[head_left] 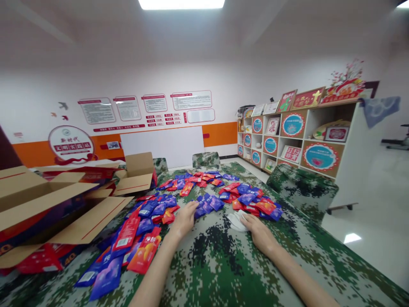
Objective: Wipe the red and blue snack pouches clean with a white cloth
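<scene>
Both my forearms lie on the camouflage cloth point(217, 264). My left hand point(185, 219) rests flat, fingers loose, tips on a purple sachet point(201, 209), gripping nothing. My right hand point(260, 233) lies flat and unclenched, tips touching a white packet point(235, 221). Beyond, red and purple sachets point(204, 179) lie scattered. Opened cartons point(47, 200) stand to the left.

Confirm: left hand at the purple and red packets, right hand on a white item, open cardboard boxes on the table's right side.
One error: the head view shows the open cardboard boxes on the left side of the table. The left hand is at the purple and red packets, and the right hand is on a white item.
</scene>
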A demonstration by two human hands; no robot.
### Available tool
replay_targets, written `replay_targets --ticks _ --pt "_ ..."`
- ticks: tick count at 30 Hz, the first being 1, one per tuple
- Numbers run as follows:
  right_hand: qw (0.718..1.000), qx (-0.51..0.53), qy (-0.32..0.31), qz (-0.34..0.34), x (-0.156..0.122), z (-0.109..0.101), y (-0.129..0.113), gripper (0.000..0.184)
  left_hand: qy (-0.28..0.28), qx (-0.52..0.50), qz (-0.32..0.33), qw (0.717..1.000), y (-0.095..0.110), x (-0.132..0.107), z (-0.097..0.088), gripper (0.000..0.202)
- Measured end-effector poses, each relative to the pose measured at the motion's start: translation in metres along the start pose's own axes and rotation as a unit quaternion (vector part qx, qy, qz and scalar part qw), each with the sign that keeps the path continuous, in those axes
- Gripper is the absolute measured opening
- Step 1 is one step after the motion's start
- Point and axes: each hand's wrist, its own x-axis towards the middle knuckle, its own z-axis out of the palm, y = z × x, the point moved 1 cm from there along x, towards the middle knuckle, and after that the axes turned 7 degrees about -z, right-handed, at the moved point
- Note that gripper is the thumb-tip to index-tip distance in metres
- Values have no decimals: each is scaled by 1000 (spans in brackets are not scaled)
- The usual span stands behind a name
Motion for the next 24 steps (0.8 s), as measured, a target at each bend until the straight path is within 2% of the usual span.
replay_targets --ticks 2,5,10,12,15,18,21,24 --pt "1000 -5 3 -3 0 0 -1 61 5 -14 13 1000 14 -26 -6 47" --pt "1000 -11 5 0 0 2 0 64 -26 -32 15 999 31 -64 -2 48" --pt "1000 -30 -3 -8 1 4 1 64 -118 -49 18 992 32 -108 7 47" --pt "999 -38 -3 -13 1 4 0 62 -159 -46 15 986 27 -117 7 51" --pt "999 -44 -1 -14 1 3 -2 60 -179 -39 19 983 22 -123 4 54" --pt "999 -41 -6 -11 3 -1 -5 59 -171 -33 17 985 25 -123 0 49" --pt "999 -29 -21 5 9 -9 -11 59 -132 -29 19 991 33 -126 -7 54" --pt "1000 -4 -16 24 22 -19 -29 61 -122 -32 49 991 42 -134 -12 60"
